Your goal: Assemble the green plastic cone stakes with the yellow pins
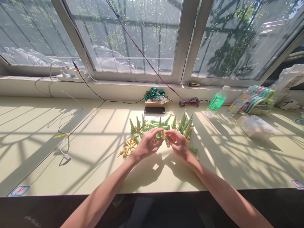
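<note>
My left hand (150,143) is raised over the table, its fingers curled around a green cone-shaped plastic piece (158,136). Close beside it, my right hand (178,143) has its thumb and fingertips pinched together at that piece. A small yellowish bit shows at the right fingertips, too small to make out. Behind both hands stand several green pointed cones (187,126), with green tubes (155,123) lying among them. Small yellow pegs (129,146) are heaped to the left of my left hand. A short green tube (193,148) lies right of my right wrist.
A black phone (154,110) lies behind the pieces, before a small box of green material (155,96). To the right are a green-labelled bottle (216,102), coloured hangers (260,100) and a tissue pack (256,126). A white cable (64,145) lies on the left.
</note>
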Available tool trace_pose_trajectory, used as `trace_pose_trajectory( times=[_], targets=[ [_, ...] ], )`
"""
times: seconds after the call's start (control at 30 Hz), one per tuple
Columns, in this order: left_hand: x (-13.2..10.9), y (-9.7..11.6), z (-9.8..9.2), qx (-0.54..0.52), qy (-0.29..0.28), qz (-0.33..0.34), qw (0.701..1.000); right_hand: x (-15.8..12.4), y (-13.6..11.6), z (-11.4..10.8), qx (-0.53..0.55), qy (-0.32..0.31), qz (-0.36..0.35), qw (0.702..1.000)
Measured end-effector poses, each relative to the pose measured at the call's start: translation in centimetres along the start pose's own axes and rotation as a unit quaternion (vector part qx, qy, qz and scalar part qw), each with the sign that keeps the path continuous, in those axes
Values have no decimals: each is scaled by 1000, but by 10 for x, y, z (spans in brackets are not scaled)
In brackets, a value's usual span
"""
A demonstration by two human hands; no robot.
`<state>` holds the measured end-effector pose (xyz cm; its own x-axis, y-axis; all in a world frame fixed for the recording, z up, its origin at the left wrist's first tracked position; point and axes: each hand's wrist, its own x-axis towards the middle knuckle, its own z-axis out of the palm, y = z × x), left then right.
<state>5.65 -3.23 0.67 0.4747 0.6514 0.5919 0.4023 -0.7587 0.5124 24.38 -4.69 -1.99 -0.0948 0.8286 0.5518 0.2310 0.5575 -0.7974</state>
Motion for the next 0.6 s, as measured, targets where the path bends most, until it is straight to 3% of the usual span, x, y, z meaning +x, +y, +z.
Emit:
trace_pose_trajectory(
  times=[0.6],
  targets=[
    [0, 3, -2, -40, -5, -29, 999, 0, -4, -2, -27, -1, -27, 999]
  ],
)
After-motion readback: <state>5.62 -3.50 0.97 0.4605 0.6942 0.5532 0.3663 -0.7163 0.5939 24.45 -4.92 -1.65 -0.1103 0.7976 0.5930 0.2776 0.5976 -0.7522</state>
